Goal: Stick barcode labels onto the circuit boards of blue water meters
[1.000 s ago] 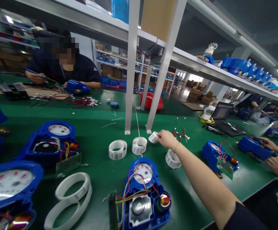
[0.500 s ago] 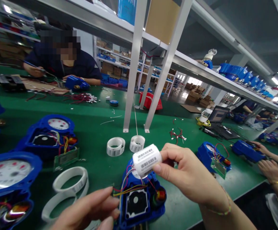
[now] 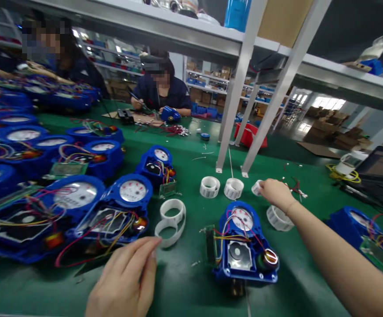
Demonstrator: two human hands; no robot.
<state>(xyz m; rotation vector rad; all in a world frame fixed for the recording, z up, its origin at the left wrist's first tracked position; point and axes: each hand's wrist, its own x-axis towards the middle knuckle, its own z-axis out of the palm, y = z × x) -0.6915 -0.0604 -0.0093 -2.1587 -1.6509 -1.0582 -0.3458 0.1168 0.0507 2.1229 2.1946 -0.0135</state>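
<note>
My right hand (image 3: 277, 193) reaches out over the bench, its fingers closed on a small roll of white barcode labels (image 3: 256, 188). Another label roll (image 3: 279, 219) stands just below that hand. My left hand (image 3: 123, 277) is closed in a pinch at the lower left; whatever lies between the fingertips is too small or hidden to make out. Its tips are close to a loosely coiled label strip (image 3: 182, 222). Between the hands lies an open blue water meter (image 3: 224, 264) with a round dial, coloured wires, an orange-topped cylinder (image 3: 269, 259) and a green circuit board (image 3: 210, 246) at its left side.
Many open blue meters (image 3: 132, 189) crowd the left of the green bench. Two label rolls (image 3: 209, 187) sit near metal shelf posts (image 3: 234, 110). A further meter (image 3: 352, 224) is at right, near a laptop (image 3: 382, 163). Co-workers (image 3: 165, 88) sit across the bench.
The view has swung left. My right hand has carried its label roll from above the meter to the bench at right. My left hand has moved away from the meter, leftward.
</note>
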